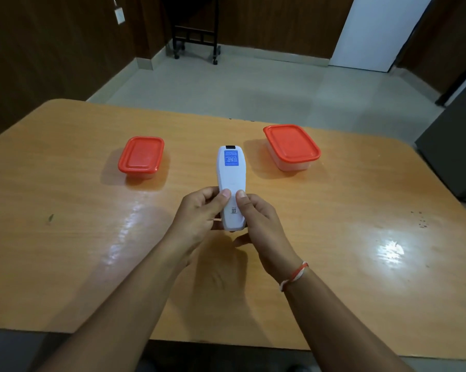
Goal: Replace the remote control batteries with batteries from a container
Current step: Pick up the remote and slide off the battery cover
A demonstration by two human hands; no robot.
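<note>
While both lidded containers, left (141, 155) and right (291, 143), are hiding their contents, left hand (199, 210) and right hand (256, 213) are gripping the remote (230, 181), fingers curled closed around it.

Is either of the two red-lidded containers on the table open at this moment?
No, both the left container and the right container have their red lids on, while both hands hold the remote control.

The remote (231, 183) lay face down, buttons hidden; its blue label's (232, 157) print was too small to read.
</note>
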